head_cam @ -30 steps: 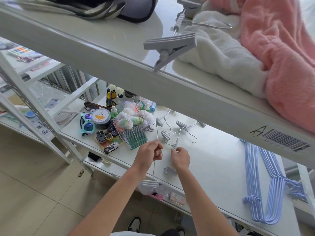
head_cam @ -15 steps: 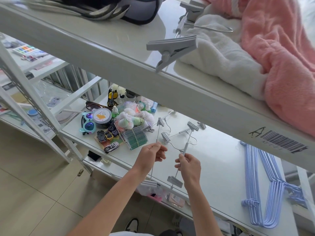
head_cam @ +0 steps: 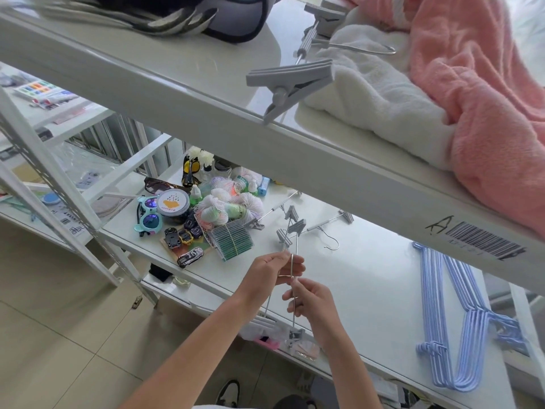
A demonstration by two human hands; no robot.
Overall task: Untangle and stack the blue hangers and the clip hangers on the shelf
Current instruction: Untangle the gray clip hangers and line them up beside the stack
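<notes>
Above the front edge of the shelf [head_cam: 368,290], I've got two clip hangers [head_cam: 292,293] lifted, rods running near-parallel, away from me. Left hand [head_cam: 267,274] pinches one rod near its middle; right hand [head_cam: 309,299] is curled round the other, just nearer me than the left. Their wire hooks look crossed between my hands, can't tell exactly how they're caught. Far-end clips sit close together over the shelf; near-end clips hang past the front edge, off the shelf.

Status, my read:
- Blue hangers [head_cam: 451,326]: nested in one stack at the right end of the shelf, look done. A couple at the stack's far side sit skewed, may need squaring.
- Clip hangers: not done. Two in hand still hooked together, at least one more hanger [head_cam: 324,224] lying on the shelf beyond my hands, near the yarn [head_cam: 227,208].
- One clip hanger [head_cam: 298,81] sits on the tier above, beside the towel [head_cam: 374,93]. Possibly part of the set.

Left: separate this pair, then stack the clip hangers.
</notes>
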